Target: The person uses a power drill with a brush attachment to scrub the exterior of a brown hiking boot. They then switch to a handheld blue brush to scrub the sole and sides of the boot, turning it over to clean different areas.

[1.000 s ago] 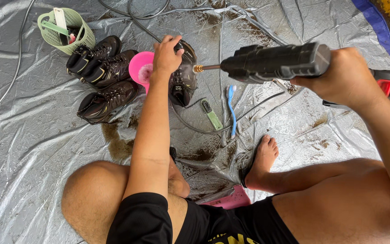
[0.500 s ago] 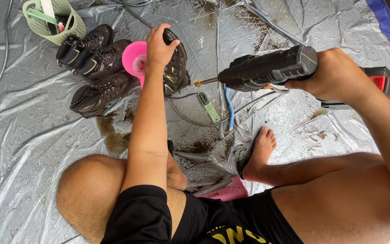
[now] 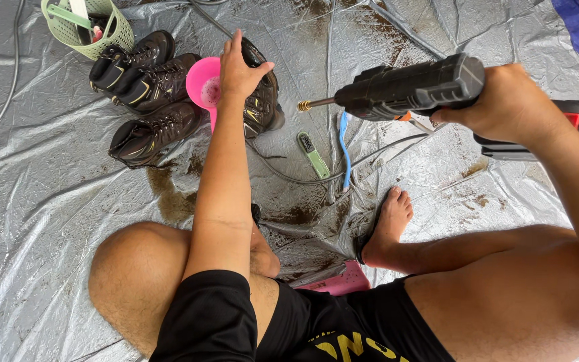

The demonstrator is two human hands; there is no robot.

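Note:
My left hand (image 3: 239, 67) reaches forward and grips a dark brown boot (image 3: 263, 100), tilting it up off the grey plastic sheet (image 3: 35, 201). Just left of that boot sits a pink scoop (image 3: 202, 84). My right hand (image 3: 504, 104) holds a black spray gun (image 3: 407, 87) level, its brass nozzle pointing left toward the held boot, a short gap away. Three more dark boots (image 3: 145, 87) lie together to the left of the scoop.
A green mesh basket (image 3: 92, 23) stands at the top left. A green brush (image 3: 313, 154) and a blue toothbrush (image 3: 344, 151) lie among hoses near the centre. My bare foot (image 3: 387, 228) rests on muddy sheet, with a pink stool (image 3: 343, 281) under me.
My left hand has lifted and turned the boot more upright. The spray gun stays aimed at it, nozzle a little farther off.

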